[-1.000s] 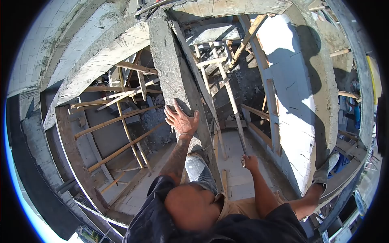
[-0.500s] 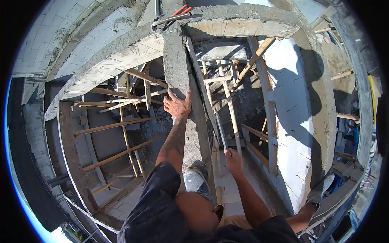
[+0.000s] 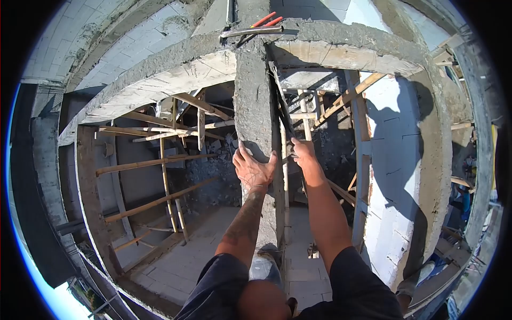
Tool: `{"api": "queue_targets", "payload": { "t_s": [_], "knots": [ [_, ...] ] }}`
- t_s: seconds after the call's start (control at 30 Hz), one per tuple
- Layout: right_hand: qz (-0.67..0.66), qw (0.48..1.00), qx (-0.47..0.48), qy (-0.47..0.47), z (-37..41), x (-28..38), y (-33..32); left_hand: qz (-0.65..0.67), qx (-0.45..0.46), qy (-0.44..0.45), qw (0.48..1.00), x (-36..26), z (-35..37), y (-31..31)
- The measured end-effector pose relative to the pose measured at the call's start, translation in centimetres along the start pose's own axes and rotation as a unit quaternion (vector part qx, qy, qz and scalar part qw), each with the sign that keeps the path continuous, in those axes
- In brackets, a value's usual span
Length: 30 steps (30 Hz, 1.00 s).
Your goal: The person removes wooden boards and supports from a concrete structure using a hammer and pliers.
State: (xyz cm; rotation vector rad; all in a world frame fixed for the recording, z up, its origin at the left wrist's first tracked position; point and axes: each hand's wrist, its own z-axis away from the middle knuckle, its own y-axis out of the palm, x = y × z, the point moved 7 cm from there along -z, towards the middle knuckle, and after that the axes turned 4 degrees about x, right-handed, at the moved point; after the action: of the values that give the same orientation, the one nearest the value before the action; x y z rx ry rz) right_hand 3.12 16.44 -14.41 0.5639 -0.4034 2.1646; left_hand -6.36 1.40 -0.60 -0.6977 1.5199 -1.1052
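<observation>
My left hand rests on top of the rough concrete beam, fingers spread across it and thumb at its right edge. Just right of the beam, my right hand is closed, its fingers curled around the lower end of a long thin bar. Most of that bar is hard to separate from the dark narrow strip running along the beam's side. One shoe stands on the beam below my left hand; the other foot is on the right-hand ledge.
Red-handled cutters and a metal bar-like tool lie where the beams cross. Bamboo poles and timber props span the deep openings on both sides. A white block wall carries my shadow at right.
My right hand has moved forward and left with the bar, up close to the beam's side. My left hand stays on the beam, while the view has shifted.
</observation>
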Motion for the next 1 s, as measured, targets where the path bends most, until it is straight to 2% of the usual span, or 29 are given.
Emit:
{"api": "queue_targets", "payload": {
  "t_s": [0.03, 0.1, 0.17, 0.2, 0.33, 0.4, 0.5, 0.57, 0.6, 0.67, 0.77, 0.87, 0.9, 0.97, 1.0],
  "knots": [
    [0.032, 0.999, 0.028, 0.010, -3.8, 0.4, 0.4, 0.006, 0.015, -0.013, 1.000, -0.2, 0.1, -0.3],
    [0.051, 0.992, 0.096, 0.058, -5.8, 2.5, -0.6, -0.004, 0.018, -0.007, 1.000, -0.4, 0.0, -0.4],
    [0.153, 0.967, 0.187, 0.076, -6.7, 3.7, -2.5, 0.005, 0.031, -0.017, 0.999, 0.1, 0.4, 0.1],
    [0.232, 0.954, 0.183, 0.046, -5.3, 5.8, -3.5, 0.009, 0.026, -0.011, 1.000, -0.3, -0.3, 0.1],
    [0.301, 0.931, 0.199, 0.056, -5.5, 8.6, -5.1, 0.011, 0.031, 0.003, 0.999, 0.0, -0.1, -0.2],
    [0.322, 0.930, 0.176, 0.010, -5.1, 9.0, -5.1, 0.007, 0.038, -0.002, 0.999, 0.3, 0.7, -0.1],
    [0.466, 0.862, 0.053, -0.190, -0.8, 7.5, -1.5, 0.010, 0.025, -0.010, 1.000, -0.3, 0.0, -0.2],
    [0.365, 0.912, -0.019, -0.186, 0.7, 3.6, -0.1, 0.002, 0.024, -0.004, 1.000, -0.1, 0.0, -0.1],
    [0.346, 0.903, -0.069, -0.246, 2.3, 2.6, 0.9, 0.004, 0.022, -0.005, 1.000, 0.0, 0.0, 0.1],
    [0.181, 0.961, -0.011, -0.209, 3.5, -0.2, 1.4, -0.006, 0.024, -0.010, 1.000, -0.2, 0.0, -0.1],
    [0.124, 0.945, -0.024, -0.302, 6.9, -2.7, 0.6, -0.005, 0.031, -0.014, 0.999, -0.1, 0.0, -0.1],
    [0.173, 0.930, -0.062, -0.317, 8.4, -0.6, 0.1, 0.002, 0.017, 0.000, 1.000, -0.2, 0.1, -0.2],
    [0.113, 0.956, -0.004, -0.269, 6.1, -0.6, 0.9, 0.007, 0.015, 0.002, 1.000, -0.4, 0.3, -0.1],
    [0.176, 0.910, -0.078, -0.367, 4.0, 3.1, 1.5, 0.005, 0.028, -0.008, 1.000, -0.2, 0.0, -0.1],
    [0.167, 0.933, -0.050, -0.316, 3.1, 4.7, 2.4, -0.001, 0.020, -0.017, 1.000, -0.1, 0.0, -0.1]
  ]
}}
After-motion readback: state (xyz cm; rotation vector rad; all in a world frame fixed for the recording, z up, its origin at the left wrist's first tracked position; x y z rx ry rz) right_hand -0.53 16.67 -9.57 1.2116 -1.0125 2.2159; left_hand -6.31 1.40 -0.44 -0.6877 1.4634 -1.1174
